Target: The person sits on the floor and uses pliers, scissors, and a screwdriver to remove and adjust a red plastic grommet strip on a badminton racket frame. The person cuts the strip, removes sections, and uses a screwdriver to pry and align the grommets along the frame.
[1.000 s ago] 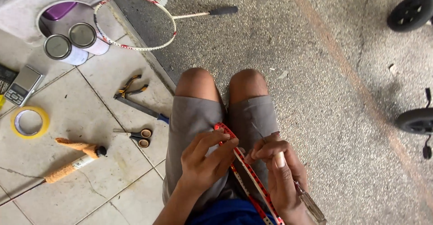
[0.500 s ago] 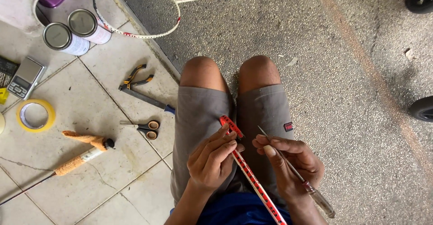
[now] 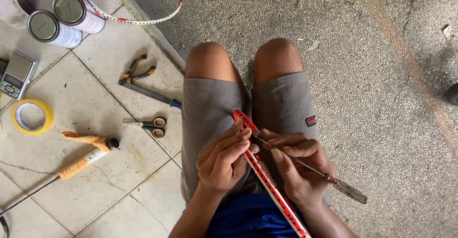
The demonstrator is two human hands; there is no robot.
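Hands meet over the lap: the left hand pinches a red racket frame lying across the grey shorts, while the right hand grips an awl (tip against the frame). Scissors, pliers and a yellow tape roll lie on the tiles — well apart.

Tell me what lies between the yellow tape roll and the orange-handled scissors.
In the head view, the racket handle with peeling orange grip wrap lies between tape roll and scissors.
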